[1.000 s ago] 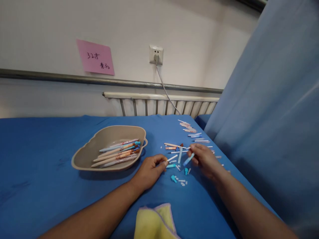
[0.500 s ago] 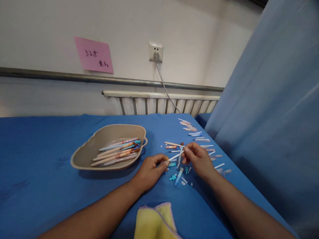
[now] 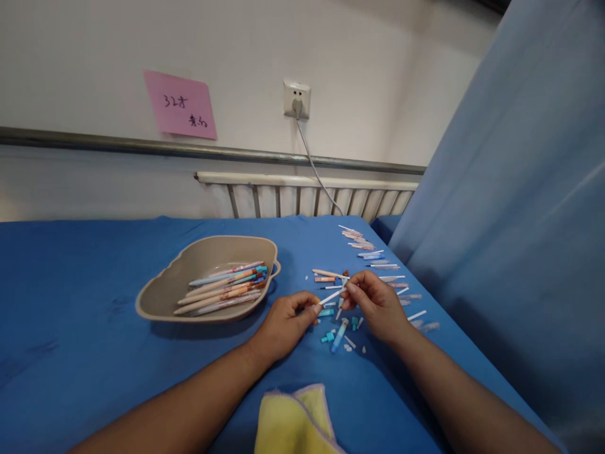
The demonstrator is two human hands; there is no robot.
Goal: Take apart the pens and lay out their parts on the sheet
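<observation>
A slim white pen refill spans the gap between my two hands, tilted up to the right. My left hand pinches its lower end between thumb and fingers. At the upper end, the thumb and fingertips of my right hand are closed on it. Loose pen parts lie on the cloth below and behind: a blue pen barrel, a teal piece, a short orange tube and a beige pen barrel. Small white bits are scattered near the blue barrel.
A beige basin holding several pens stands left of my hands on the blue cloth. Groups of pen parts line the right edge. A yellow cloth lies in front, and a blue curtain hangs at right.
My right hand has shifted slightly left along the refill, closer to my left hand. The left hand and the parts on the cloth look much the same.
</observation>
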